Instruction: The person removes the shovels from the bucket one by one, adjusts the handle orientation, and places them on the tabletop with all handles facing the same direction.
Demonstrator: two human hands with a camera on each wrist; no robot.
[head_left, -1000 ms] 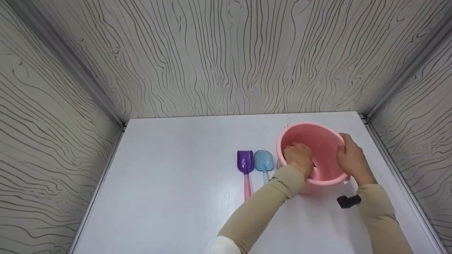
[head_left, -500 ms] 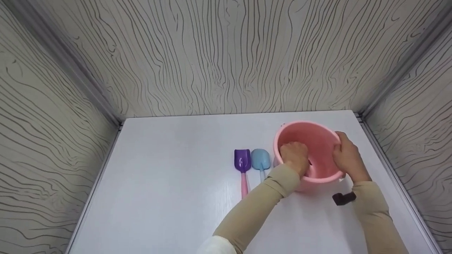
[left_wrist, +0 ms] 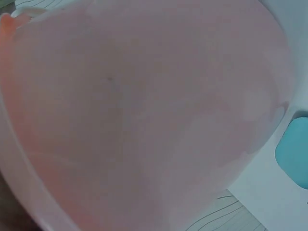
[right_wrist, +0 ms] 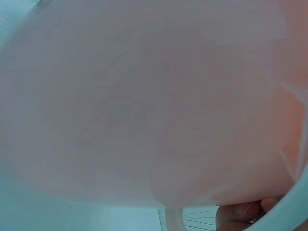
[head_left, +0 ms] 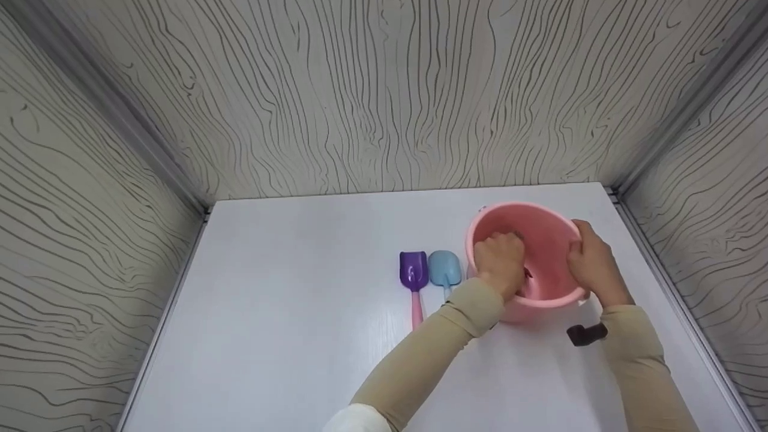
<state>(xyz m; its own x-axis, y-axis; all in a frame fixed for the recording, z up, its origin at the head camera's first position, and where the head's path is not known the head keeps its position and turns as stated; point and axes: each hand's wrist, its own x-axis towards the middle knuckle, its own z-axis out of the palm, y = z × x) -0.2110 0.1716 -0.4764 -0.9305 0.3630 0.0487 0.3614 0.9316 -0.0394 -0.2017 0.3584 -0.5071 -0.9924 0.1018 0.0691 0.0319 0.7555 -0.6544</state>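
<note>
Now the right hand [head_left: 595, 263] grips the pink bucket [head_left: 549, 252] by its rim; the left hand [head_left: 500, 261] reaches inside, and whether it holds anything I cannot tell. A hard sideways pull could tip the bucket onto the blue toy shovel [head_left: 444, 267] left of that hand.

Pink bucket [head_left: 549, 255], purple-and-pink shovel [head_left: 414, 279], light-blue shovel [head_left: 444, 269], pale dark-grained walls [head_left: 384, 108].

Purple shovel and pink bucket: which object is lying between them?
In the head view, a light blue shovel, partly hidden by the left sleeve, lies between the purple shovel and the pink bucket.
</note>
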